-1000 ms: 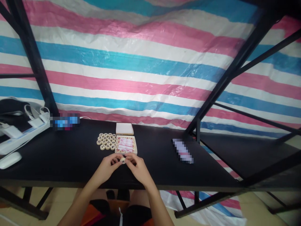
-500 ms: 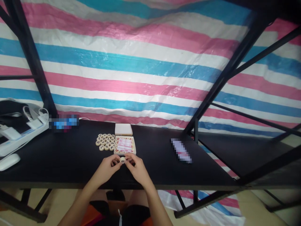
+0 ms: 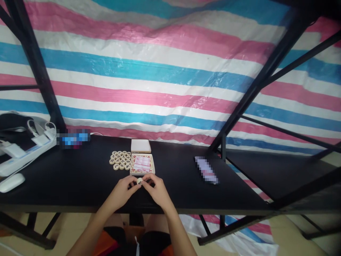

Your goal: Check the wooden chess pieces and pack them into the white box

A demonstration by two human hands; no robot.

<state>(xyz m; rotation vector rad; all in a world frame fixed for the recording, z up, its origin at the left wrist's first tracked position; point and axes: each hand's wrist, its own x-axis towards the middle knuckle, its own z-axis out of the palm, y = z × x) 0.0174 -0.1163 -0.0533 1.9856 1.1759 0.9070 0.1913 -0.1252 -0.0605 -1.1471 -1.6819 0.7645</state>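
Note:
Between my two hands is a round, cream Chinese chess piece [image 3: 139, 181] with a dark character on its face. My left hand [image 3: 126, 186] pinches its left side, and my right hand [image 3: 154, 187] grips it from the right. Just beyond my fingers lies an open white box [image 3: 153, 170], holding pieces with red characters around a folded sheet of paper [image 3: 142, 163] with pink-red lines. The box lid [image 3: 140, 146] sits behind it. Left of the box, several chess pieces [image 3: 122, 160] with dark characters lie flat in close rows.
A blurred-out phone-like object [image 3: 206, 170] lies right on the black table [image 3: 176, 195]. At the left are a white power strip [image 3: 29, 153] with plugs and a white rounded case [image 3: 12, 182]. Black metal frame bars [image 3: 239, 106] stand at both sides before a striped sheet [image 3: 149, 85].
The view has shifted slightly. Both hands stay in front of the box with the same piece, whose character looks turned a little.

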